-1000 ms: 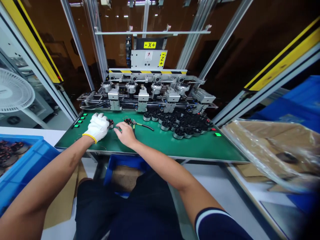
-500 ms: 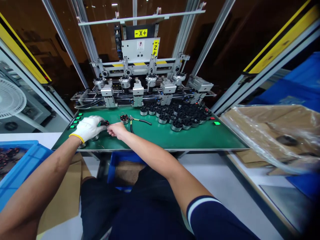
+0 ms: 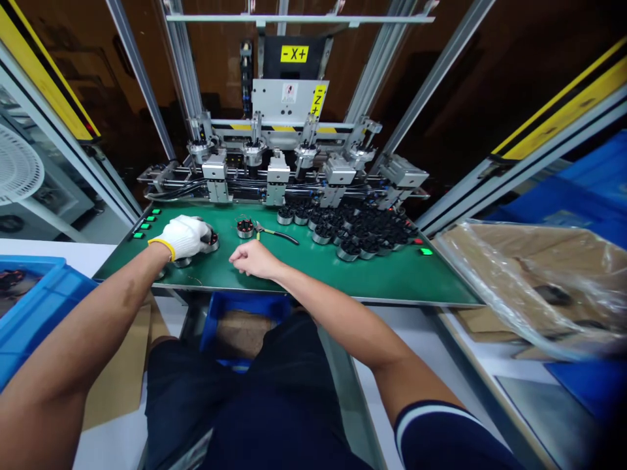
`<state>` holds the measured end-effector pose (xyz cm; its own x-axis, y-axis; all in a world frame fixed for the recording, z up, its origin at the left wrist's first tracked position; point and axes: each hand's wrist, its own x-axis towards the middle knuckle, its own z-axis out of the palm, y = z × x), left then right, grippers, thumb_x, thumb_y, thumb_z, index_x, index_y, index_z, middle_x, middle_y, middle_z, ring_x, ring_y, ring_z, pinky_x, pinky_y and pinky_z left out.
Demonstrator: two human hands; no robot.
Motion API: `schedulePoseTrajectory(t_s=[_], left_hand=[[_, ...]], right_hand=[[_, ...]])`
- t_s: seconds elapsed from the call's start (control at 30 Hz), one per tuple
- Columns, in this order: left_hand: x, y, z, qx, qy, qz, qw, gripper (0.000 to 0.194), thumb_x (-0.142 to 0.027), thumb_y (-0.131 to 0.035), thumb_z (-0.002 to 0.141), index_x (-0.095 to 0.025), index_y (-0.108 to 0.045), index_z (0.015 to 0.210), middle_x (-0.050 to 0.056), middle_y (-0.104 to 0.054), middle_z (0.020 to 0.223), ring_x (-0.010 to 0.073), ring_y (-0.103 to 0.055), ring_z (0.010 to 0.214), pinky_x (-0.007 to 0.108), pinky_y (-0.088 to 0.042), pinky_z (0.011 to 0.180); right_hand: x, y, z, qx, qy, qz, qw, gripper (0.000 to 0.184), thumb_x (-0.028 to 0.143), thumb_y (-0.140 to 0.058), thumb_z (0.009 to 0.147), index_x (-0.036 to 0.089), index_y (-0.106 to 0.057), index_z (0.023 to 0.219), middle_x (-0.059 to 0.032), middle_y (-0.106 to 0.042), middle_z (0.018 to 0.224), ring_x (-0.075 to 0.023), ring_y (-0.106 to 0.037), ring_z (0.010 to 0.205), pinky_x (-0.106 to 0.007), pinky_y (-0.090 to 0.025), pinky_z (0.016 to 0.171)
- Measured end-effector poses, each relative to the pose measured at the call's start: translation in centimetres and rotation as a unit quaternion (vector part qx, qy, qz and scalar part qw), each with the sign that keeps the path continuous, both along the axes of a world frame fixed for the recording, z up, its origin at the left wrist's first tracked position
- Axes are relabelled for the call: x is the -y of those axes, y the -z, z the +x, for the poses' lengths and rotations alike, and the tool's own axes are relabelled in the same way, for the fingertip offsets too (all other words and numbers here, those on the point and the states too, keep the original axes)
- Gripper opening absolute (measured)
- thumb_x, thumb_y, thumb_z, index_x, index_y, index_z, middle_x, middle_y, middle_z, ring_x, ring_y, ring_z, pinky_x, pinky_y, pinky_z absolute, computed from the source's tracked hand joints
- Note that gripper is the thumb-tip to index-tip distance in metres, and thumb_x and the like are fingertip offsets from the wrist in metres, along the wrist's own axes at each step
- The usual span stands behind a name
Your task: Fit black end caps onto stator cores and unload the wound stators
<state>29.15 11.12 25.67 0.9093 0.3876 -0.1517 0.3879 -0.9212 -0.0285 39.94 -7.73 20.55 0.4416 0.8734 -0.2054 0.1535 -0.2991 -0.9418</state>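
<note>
My left hand [image 3: 183, 235], in a white glove with a yellow cuff, is closed over a small round motor part [image 3: 211, 243] on the green bench top [image 3: 304, 267]. My bare right hand [image 3: 252, 258] rests on the mat a little to the right, its fingers curled and pinched together; what they hold, if anything, is too small to make out. A second round wound part [image 3: 244, 228] sits just beyond, next to a pair of black-handled pliers [image 3: 274, 232].
A heap of several black round parts [image 3: 357, 233] lies at the back right of the mat. Behind stands a machine with a row of metal fixtures [image 3: 277, 176]. Green buttons [image 3: 145, 226] line the left edge. A blue bin [image 3: 29, 307] is left, a bagged cardboard box [image 3: 533, 281] right.
My right hand has drawn back from the part under the gloved hand and now rests alone on the mat. The gloved left hand stays on its part. The view shifted slightly.
</note>
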Motion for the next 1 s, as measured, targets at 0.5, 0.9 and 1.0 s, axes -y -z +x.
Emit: schedulePoseTrajectory(t_s=[0.5,0.9,1.0], left_hand=[[4.4,-0.4,5.1,0.028,-0.023,0.024,0.999,0.043,-0.048,-0.047,0.088,-0.024,-0.076,0.109,0.013,-0.077,0.107,0.0318,-0.072,0.099,0.035,-0.055,0.078],[7.9,-1.1,3.0,0.064,0.138,0.046,0.987,0.039,-0.047,-0.053,0.089,-0.032,-0.074,0.119,0.005,-0.073,0.124,0.0285,-0.066,0.112,0.035,-0.052,0.087],[6.8,-1.1,4.3,0.086,0.185,0.109,0.973,0.050,-0.045,-0.066,0.081,-0.023,-0.071,0.126,0.013,-0.059,0.146,0.0401,-0.051,0.133,0.049,-0.046,0.103]], right_hand=[[0.0,-0.2,3.9,-0.021,0.224,-0.003,0.974,0.018,0.018,-0.064,0.093,0.013,-0.063,0.077,-0.0001,-0.069,0.063,-0.0055,-0.056,0.041,-0.015,-0.044,0.038],[-0.2,-0.1,3.8,0.078,0.120,-0.079,0.987,0.017,0.001,-0.063,0.074,0.012,-0.066,0.061,0.0040,-0.058,0.046,-0.0049,-0.047,0.036,-0.015,-0.035,0.038],[1.1,-0.1,3.8,0.124,0.069,-0.095,0.985,0.015,0.000,-0.062,0.070,0.012,-0.070,0.067,0.0051,-0.056,0.044,-0.0063,-0.047,0.037,-0.016,-0.037,0.041]])
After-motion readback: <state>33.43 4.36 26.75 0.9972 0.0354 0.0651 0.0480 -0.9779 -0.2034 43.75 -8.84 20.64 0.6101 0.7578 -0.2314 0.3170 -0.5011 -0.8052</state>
